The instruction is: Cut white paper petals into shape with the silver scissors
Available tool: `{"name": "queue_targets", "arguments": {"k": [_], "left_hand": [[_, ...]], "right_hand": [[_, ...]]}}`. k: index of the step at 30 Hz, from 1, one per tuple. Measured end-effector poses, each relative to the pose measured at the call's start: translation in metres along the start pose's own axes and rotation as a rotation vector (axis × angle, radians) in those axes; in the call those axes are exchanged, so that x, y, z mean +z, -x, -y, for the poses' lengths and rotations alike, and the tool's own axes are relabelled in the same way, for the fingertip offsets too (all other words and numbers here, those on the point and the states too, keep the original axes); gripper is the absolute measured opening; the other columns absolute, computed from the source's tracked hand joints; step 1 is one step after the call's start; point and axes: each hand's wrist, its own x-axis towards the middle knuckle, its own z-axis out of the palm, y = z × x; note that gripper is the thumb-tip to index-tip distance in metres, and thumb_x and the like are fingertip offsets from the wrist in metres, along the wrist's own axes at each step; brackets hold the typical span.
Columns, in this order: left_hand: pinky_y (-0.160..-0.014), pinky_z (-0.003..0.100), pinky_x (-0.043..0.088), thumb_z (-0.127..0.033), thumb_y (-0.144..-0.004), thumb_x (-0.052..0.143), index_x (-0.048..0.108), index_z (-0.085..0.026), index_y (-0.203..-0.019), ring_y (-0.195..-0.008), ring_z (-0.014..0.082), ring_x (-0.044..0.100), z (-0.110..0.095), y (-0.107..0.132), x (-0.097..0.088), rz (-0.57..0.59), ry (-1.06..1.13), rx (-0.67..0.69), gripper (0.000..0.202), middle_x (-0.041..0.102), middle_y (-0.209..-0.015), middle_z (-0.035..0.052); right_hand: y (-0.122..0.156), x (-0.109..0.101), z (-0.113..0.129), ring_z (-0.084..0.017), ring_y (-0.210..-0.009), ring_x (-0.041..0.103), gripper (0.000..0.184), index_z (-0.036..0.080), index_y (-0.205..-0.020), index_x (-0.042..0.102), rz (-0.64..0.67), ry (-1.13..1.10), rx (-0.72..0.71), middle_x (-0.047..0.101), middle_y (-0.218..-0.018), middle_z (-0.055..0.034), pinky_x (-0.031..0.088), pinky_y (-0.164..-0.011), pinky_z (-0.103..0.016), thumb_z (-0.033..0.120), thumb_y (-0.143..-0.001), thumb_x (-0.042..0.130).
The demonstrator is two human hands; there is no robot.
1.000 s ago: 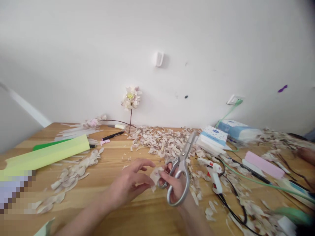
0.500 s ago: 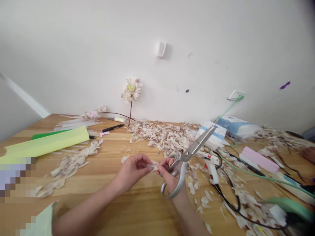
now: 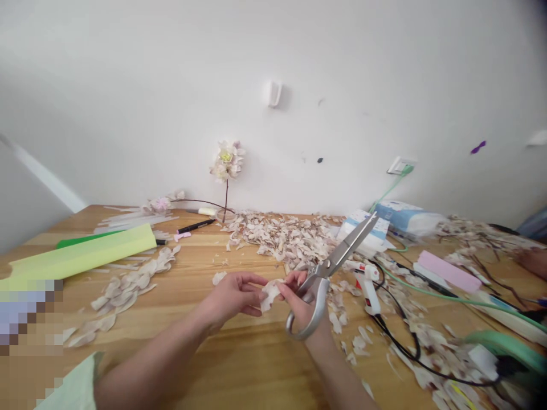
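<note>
The left hand (image 3: pixel 233 296) pinches the left edge of a small pale paper petal (image 3: pixel 268 294) between thumb and fingertips. The right hand (image 3: pixel 304 302) pinches the petal's right edge with thumb and forefinger. The petal hangs between the two hands, just above the wooden table (image 3: pixel 239 364), near its front edge and about mid-width.

The right hand also carries the scissors (image 3: pixel 342 253), its lower fingers hooked through the large handle loop. The blades are pressed together. Their long axis runs from the hand up and away toward the far right, so the tips point away from the petal, which lies to the left of the handles. Both hands touch the petal, and only the right hand touches the scissors.

Just right of the right hand lies a white glue gun (image 3: pixel 368 283) with its black cord. A heap of cut petals (image 3: pixel 286 239) spreads across the far side of the table. A paper flower (image 3: pixel 227 159) stands against the wall behind it.
</note>
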Motion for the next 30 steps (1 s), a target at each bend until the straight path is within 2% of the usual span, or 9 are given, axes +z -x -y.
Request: {"name": "queue_targets", "arguments": {"k": [4,9,13,16,21,25,30], "left_hand": [[-0.061,0.025,0.051,-0.024,-0.053,0.076,0.069,-0.013,-0.081,-0.062,0.0132,0.063,-0.002,0.001,0.000,0.025,-0.019,-0.022,0.031,0.070,-0.068,0.0041],[-0.064,0.025,0.051,-0.024,-0.062,0.067,0.070,-0.014,-0.087,-0.066,0.0130,0.062,-0.008,0.005,0.000,0.069,-0.111,-0.017,0.027,0.069,-0.071,0.0047],[-0.064,0.025,0.051,-0.018,-0.060,0.065,0.068,-0.015,-0.084,-0.072,0.0141,0.061,-0.010,0.006,-0.001,0.041,-0.178,0.028,0.024,0.068,-0.078,0.0037],[-0.058,0.023,0.049,-0.016,-0.058,0.065,0.067,-0.015,-0.078,-0.066,0.0132,0.060,-0.008,0.005,-0.003,0.027,-0.258,0.042,0.020,0.067,-0.072,0.0019],[-0.055,0.024,0.049,-0.014,-0.054,0.064,0.067,-0.015,-0.068,-0.057,0.0128,0.060,-0.004,0.004,-0.006,0.158,-0.282,-0.015,0.014,0.065,-0.059,-0.0011],[-0.053,0.025,0.050,-0.010,-0.054,0.060,0.068,-0.015,-0.068,-0.056,0.0138,0.061,0.003,0.003,-0.005,0.225,-0.287,-0.036,0.017,0.065,-0.060,-0.0008],[-0.047,0.025,0.049,-0.010,-0.051,0.065,0.066,-0.014,-0.064,-0.054,0.0162,0.062,0.010,0.000,0.003,0.139,-0.204,-0.034,0.014,0.066,-0.058,0.0001]], "right_hand": [[-0.001,-0.002,-0.003,-0.011,-0.045,0.050,0.032,0.025,-0.059,0.040,-0.008,0.028,-0.019,0.049,-0.061,0.0067,0.044,-0.048,-0.028,0.021,-0.054,0.071],[-0.002,-0.003,-0.003,-0.011,-0.046,0.049,0.032,0.025,-0.061,0.040,0.014,0.041,-0.027,0.049,-0.063,0.0059,0.045,-0.048,-0.028,0.023,-0.054,0.071],[-0.001,-0.002,0.000,-0.010,-0.045,0.048,0.031,0.024,-0.059,0.040,0.090,0.062,-0.006,0.050,-0.061,0.0062,0.043,-0.046,-0.026,0.024,-0.054,0.071],[0.001,-0.002,-0.002,-0.011,-0.046,0.048,0.031,0.024,-0.058,0.041,0.140,0.092,0.008,0.051,-0.059,0.0062,0.042,-0.046,-0.026,0.024,-0.053,0.072],[0.004,-0.002,-0.008,-0.014,-0.054,0.050,0.029,0.023,-0.058,0.045,0.187,0.144,0.020,0.053,-0.059,0.0048,0.044,-0.053,-0.027,0.025,-0.054,0.073],[0.008,0.000,-0.010,-0.014,-0.055,0.052,0.028,0.023,-0.062,0.048,0.232,0.147,0.055,0.055,-0.062,0.0040,0.045,-0.053,-0.028,0.026,-0.056,0.074],[0.012,-0.004,-0.012,-0.012,-0.055,0.052,0.023,0.025,-0.077,0.050,0.259,0.112,0.093,0.056,-0.067,0.0052,0.043,-0.051,-0.024,0.035,-0.068,0.068]]}}
